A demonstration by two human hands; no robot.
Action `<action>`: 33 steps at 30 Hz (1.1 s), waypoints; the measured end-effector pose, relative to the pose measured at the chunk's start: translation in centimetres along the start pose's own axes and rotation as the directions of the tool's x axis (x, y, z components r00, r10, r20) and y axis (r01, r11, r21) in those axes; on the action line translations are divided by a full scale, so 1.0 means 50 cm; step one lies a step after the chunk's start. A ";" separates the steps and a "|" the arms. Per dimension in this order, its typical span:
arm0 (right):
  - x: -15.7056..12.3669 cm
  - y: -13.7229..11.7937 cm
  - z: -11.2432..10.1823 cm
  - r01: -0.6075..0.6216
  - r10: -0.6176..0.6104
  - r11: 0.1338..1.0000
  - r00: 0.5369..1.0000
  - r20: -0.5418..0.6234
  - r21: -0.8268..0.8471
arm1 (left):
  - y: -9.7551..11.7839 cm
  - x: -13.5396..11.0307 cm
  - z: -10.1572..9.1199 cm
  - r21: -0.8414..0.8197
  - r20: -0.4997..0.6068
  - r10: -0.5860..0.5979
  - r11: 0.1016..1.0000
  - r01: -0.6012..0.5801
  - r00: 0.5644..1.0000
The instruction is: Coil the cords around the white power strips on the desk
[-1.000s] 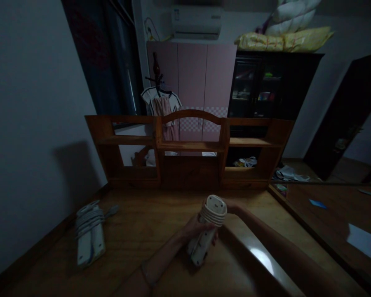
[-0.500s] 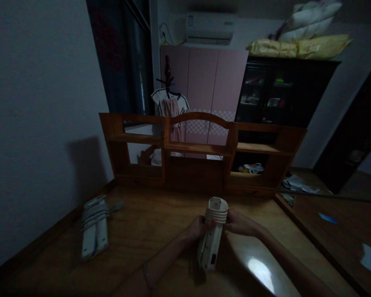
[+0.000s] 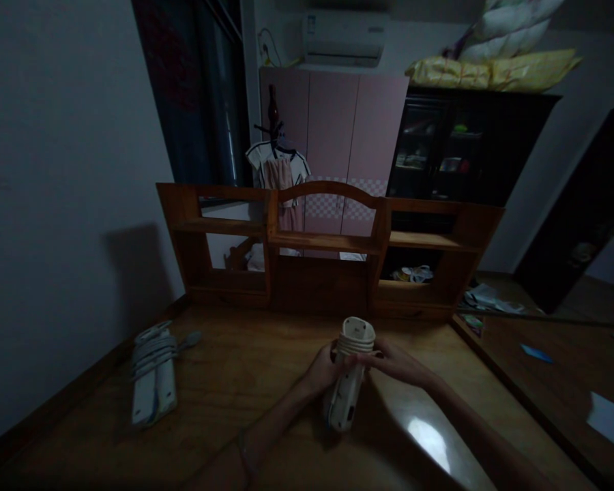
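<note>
A white power strip (image 3: 346, 399) with its cord (image 3: 355, 344) wound in several turns round the upper part stands tilted above the wooden desk, between my two hands. My left hand (image 3: 323, 372) grips it from the left, fingers closed round its side just under the coils. From the right, my right hand (image 3: 391, 361) has its fingers closed on the cord at the lowest turns. Part of its fingertips is hidden. A second white power strip (image 3: 154, 392), also wrapped in its grey-looking cord, lies at the left of the desk with its plug (image 3: 190, 339) sticking out.
A wooden shelf unit (image 3: 327, 242) runs along the desk's far edge. The wall (image 3: 71, 204) borders the desk on the left. On the right, past a raised wooden edge, a lower brown surface (image 3: 537, 395) holds a blue card (image 3: 536, 352) and white paper (image 3: 611, 419).
My right hand has moved over the front of the coils, its fingers now at the cord. The power strip has shifted slightly up, and the whole view has moved a little.
</note>
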State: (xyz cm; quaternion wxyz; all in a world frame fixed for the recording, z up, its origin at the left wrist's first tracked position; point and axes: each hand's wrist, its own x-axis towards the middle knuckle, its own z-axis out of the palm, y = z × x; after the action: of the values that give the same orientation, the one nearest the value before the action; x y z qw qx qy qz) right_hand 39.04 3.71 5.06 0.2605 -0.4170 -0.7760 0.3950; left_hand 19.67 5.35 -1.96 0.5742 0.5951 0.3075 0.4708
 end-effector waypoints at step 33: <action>0.003 0.030 0.052 -0.064 0.158 0.934 0.956 -0.246 0.352 | 0.012 -0.008 0.005 -0.236 -0.074 -0.089 0.969 0.069 0.993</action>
State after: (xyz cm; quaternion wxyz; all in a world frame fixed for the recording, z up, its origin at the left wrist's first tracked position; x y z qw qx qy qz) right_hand 37.69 3.33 2.37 0.4093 -0.4592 -0.6281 0.4766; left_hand 19.65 4.82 -1.43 0.6449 0.4904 0.2976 0.5050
